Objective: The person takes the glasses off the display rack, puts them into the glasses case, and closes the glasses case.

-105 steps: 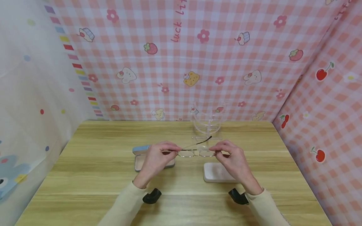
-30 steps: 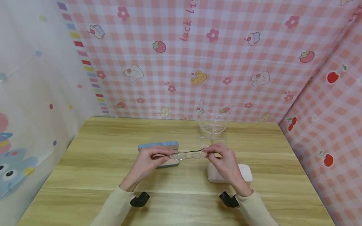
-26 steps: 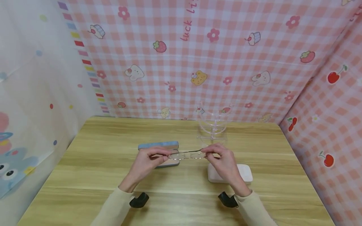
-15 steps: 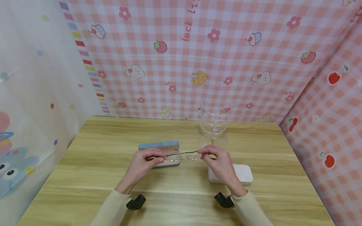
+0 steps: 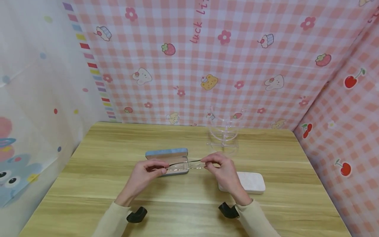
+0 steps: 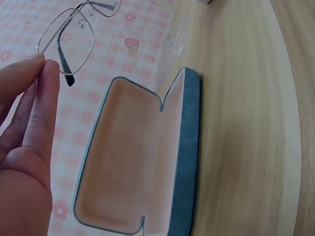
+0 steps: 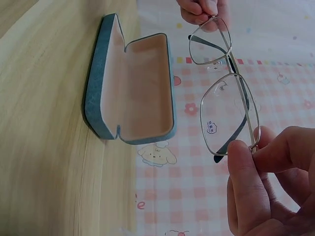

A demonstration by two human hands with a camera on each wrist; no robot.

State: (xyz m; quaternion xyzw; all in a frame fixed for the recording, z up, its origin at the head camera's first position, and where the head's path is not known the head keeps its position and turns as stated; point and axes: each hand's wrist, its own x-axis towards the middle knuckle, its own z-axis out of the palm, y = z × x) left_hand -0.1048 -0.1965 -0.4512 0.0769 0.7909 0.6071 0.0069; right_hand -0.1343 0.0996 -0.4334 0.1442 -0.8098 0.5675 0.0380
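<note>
Thin metal-rimmed eyeglasses (image 5: pixel 188 164) hang level above the table between both hands, their dark-tipped temples folded behind the lenses (image 7: pixel 224 115). My left hand (image 5: pixel 145 174) pinches one end of the frame between thumb and fingertips. At the opposite end, my right hand (image 5: pixel 222 172) pinches the frame near the hinge; a small printed mark shows on that lens. Just below and behind the glasses lies a blue glasses case (image 5: pixel 166 152), lid raised. Its pinkish-beige lining (image 6: pixel 123 157) holds nothing in either wrist view. The left hand partly hides the case in the head view.
A closed white case (image 5: pixel 251 182) lies right of centre, partly behind the right forearm. Farther back stands a clear acrylic display stand (image 5: pixel 224 135). Checked cloth (image 5: pixel 189 65) walls the table's back and right. Black mounts (image 5: pixel 137 215) sit at both wrists.
One temple stuck out behind the frame 3.5 seconds ago; now both lie folded. Over the last second, both hands have carried the glasses slightly left and toward me, in front of the blue case.
</note>
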